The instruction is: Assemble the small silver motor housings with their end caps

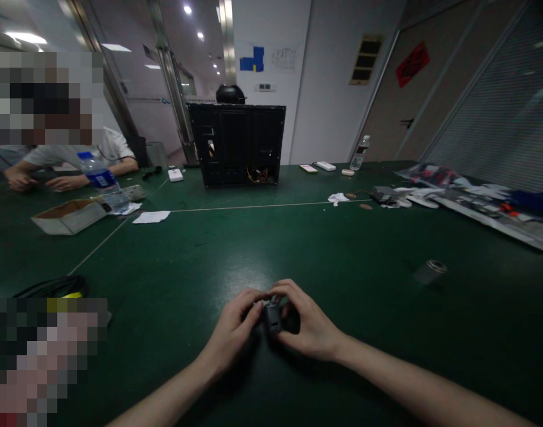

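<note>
Single head-worn view, forward and down across the green table (200, 249)

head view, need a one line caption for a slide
Left hand and right hand hold a small grey part at a green table, a black case standing beyond.

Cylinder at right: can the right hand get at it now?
Likely yes: nothing visible stands between the right hand and the cylinder, though that hand has its fingers around the dark block and would need to let go.

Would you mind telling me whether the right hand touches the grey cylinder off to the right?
No, the right hand holds the small dark part, well apart from the grey cylinder.
</note>
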The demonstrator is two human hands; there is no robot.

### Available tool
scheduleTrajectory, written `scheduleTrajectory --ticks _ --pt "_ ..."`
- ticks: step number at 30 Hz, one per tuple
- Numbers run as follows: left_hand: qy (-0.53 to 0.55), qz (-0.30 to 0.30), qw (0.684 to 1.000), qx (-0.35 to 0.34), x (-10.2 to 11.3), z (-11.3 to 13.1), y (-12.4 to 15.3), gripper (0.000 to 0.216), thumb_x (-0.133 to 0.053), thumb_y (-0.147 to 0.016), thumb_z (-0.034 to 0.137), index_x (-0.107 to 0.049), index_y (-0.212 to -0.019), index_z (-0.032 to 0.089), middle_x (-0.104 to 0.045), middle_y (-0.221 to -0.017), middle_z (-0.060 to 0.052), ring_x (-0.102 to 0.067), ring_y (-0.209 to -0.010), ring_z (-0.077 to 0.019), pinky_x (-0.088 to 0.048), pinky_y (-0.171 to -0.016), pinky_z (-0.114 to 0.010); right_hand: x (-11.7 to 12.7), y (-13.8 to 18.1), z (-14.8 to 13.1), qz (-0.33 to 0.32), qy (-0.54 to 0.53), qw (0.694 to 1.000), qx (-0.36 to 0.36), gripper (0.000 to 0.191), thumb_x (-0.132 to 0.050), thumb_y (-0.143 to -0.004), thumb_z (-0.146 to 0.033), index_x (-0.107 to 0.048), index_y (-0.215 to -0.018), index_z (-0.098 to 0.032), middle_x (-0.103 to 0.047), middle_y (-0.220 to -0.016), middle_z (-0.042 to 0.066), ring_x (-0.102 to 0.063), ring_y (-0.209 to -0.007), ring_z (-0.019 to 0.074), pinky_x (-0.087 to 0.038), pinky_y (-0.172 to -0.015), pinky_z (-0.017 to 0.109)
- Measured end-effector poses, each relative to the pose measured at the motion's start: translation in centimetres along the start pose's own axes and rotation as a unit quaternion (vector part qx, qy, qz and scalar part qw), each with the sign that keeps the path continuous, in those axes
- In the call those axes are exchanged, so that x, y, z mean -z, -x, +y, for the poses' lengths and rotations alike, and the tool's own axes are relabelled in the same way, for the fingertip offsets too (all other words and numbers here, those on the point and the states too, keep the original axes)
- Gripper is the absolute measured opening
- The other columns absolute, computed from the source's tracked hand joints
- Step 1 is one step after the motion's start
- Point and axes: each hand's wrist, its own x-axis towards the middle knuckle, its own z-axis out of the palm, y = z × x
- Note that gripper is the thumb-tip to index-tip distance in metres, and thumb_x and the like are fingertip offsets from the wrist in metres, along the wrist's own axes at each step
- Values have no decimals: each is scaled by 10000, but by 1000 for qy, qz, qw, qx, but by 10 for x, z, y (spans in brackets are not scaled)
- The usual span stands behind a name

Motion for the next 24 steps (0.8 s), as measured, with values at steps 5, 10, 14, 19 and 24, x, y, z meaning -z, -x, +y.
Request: scheduleTrajectory --ticks 5,10,14,19,24 --pt "-11 -2 1000 7 -2 4 1 228 -522 -883 236 -607 -1086 176 -634 -1072 -86 -579 -1024 -242 -429 -921 -348 -1 1 0 11 13 1000 18 538 -590 -688 -32 -462 -1177 -218 -465 -1190 76 -538 -933 166 -497 -716 267" --pt "-55 7 998 18 -6 1 2 202 -629 -817 223 -597 -1012 182 -632 -988 -66 -591 -922 -234 -463 -826 -336 -2 3 4 4 31 999 43 560 -575 -698 -27 -437 -1202 -227 -511 -1161 66 -539 -979 182 -491 -769 294" --pt "-66 15 998 -6 -7 -3 2 125 -665 -788 201 -592 -888 185 -594 -932 -40 -576 -890 -215 -457 -795 -312 -1 5 7 -2 73 995 61 543 -580 -709 -43 -436 -1200 -224 -555 -1114 65 -543 -1009 204 -471 -848 348" --pt "-45 36 998 -19 -6 -6 0 141 -652 -776 139 -586 -890 188 -583 -948 -33 -573 -893 -200 -457 -797 -303 -1 5 5 6 76 993 93 549 -524 -716 2 -438 -1215 -212 -549 -1138 86 -525 -1078 217 -456 -916 378" --pt "-38 49 998 -27 -6 -8 0 208 -639 -754 64 -578 -902 198 -575 -942 -22 -569 -898 -195 -455 -800 -301 0 4 0 15 78 990 117 534 -443 -714 56 -477 -1172 -216 -542 -1158 99 -515 -1107 217 -449 -946 392"
